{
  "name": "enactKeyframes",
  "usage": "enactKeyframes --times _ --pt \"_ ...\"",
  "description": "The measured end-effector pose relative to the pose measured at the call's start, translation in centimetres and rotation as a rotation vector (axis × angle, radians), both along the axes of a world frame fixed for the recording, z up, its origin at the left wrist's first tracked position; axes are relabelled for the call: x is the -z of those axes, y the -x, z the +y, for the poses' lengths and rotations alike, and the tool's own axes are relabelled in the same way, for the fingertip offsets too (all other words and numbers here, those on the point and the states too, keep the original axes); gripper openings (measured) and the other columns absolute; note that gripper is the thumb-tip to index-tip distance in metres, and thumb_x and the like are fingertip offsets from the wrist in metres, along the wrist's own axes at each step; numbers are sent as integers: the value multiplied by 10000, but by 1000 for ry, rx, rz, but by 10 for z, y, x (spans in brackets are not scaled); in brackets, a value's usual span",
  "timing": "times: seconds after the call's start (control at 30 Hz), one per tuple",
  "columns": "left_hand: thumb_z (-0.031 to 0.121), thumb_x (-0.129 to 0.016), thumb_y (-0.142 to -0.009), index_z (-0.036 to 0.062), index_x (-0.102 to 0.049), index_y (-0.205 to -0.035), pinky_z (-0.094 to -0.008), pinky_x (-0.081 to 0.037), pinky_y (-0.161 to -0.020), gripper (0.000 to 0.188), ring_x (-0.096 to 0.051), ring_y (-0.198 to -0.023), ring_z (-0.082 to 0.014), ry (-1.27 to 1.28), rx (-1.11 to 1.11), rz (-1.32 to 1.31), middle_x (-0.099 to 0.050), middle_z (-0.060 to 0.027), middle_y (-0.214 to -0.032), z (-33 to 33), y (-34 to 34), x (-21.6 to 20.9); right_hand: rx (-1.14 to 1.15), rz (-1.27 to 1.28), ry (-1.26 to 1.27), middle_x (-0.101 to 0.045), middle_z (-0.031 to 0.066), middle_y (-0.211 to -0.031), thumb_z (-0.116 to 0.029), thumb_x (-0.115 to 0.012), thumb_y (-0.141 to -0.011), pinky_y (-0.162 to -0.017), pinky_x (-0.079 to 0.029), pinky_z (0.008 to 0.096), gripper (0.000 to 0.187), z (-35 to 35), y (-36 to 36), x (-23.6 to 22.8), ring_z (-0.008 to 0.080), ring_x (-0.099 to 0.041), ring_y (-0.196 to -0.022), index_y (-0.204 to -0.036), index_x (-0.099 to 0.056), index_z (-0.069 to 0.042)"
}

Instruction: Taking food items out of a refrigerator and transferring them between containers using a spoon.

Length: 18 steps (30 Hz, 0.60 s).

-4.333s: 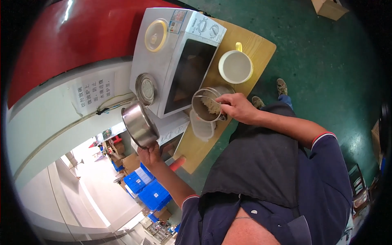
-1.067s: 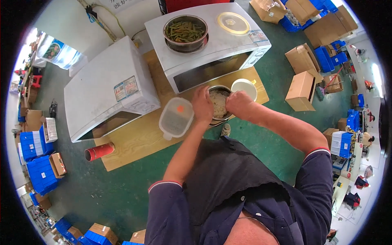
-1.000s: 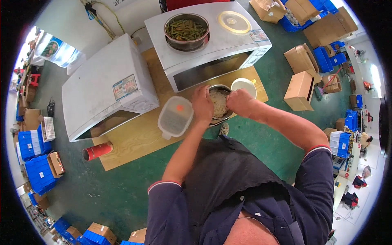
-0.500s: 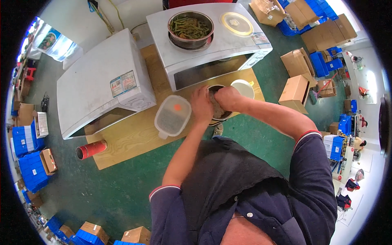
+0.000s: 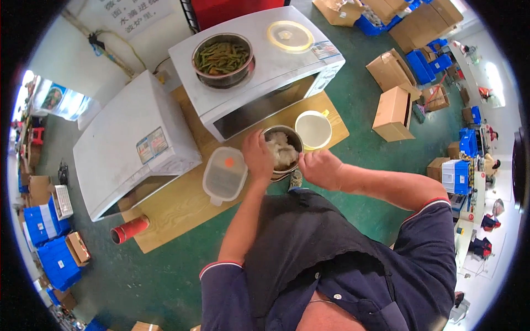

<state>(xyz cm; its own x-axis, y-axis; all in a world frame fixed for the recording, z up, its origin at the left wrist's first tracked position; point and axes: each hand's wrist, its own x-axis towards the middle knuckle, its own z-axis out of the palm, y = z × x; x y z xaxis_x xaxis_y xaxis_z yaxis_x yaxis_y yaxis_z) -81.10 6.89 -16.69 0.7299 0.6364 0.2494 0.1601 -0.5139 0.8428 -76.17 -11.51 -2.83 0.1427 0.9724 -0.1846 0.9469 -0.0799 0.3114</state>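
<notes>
A round metal pot (image 5: 298, 144) stands at the front edge of the wooden table, with white clumpy food like cooked rice (image 5: 281, 151) inside. My left hand (image 5: 258, 155) is closed round its left rim. At the right rim, my right hand (image 5: 323, 169) is closed in a pinch; what it holds, if anything, is hidden by the fingers. A white round container (image 5: 313, 131) with a yellow rim stands just beyond my right hand. Left of the pot lies a translucent plastic container (image 5: 223, 179) with a small orange spot.
Two white microwave ovens (image 5: 130, 146) stand on the wooden table (image 5: 165, 223). On the farther one sit a metal pot of green beans (image 5: 223, 59) and a yellow-rimmed lid (image 5: 290, 37). A red cylinder (image 5: 130, 229) lies at the table's left end. Cardboard boxes (image 5: 392, 113) stand on the floor.
My right hand has come out of the pot to its right rim, uncovering the white food. My left hand stays on the pot. The view has shifted.
</notes>
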Motion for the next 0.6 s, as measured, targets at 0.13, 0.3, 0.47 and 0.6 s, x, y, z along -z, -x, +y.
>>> enactKeyframes --times 0.13,0.3,0.47,0.6 --pt "162 -492 -1019 43 -657 -1175 -472 -440 -993 256 -573 -1138 -385 57 22 28 -648 -186 -1171 -1 -1 -8 26 35 -31 -649 61 -741 -205 -622 -795 -518 -456 310 328 -6 5 -4 179 -639 -609 -1024 -678 22" --pt "176 -492 -1025 42 -662 -1176 -467 -435 -1002 264 -564 -1148 -379 38 -2 35 -642 -184 -1182 0 0 -5 158 85 -47 -652 60 -748 -187 -642 -783 -533 -492 322 229 4 -15 -9 184 -658 -638 -939 -669 -21" --pt "180 -497 -1026 29 -662 -1180 -460 -421 -1028 272 -556 -1172 -376 116 24 41 -634 -187 -1208 3 0 -6 226 122 162 -706 83 -811 -145 -676 -778 -582 -544 347 170 30 -27 -8 222 -717 -743 -909 -687 -37" --pt "180 -494 -1026 22 -660 -1183 -467 -412 -1040 278 -554 -1181 -382 135 25 55 -633 -193 -1223 1 0 -4 123 208 263 -722 124 -847 -145 -662 -782 -621 -570 362 178 49 -37 1 255 -735 -780 -923 -678 -38"
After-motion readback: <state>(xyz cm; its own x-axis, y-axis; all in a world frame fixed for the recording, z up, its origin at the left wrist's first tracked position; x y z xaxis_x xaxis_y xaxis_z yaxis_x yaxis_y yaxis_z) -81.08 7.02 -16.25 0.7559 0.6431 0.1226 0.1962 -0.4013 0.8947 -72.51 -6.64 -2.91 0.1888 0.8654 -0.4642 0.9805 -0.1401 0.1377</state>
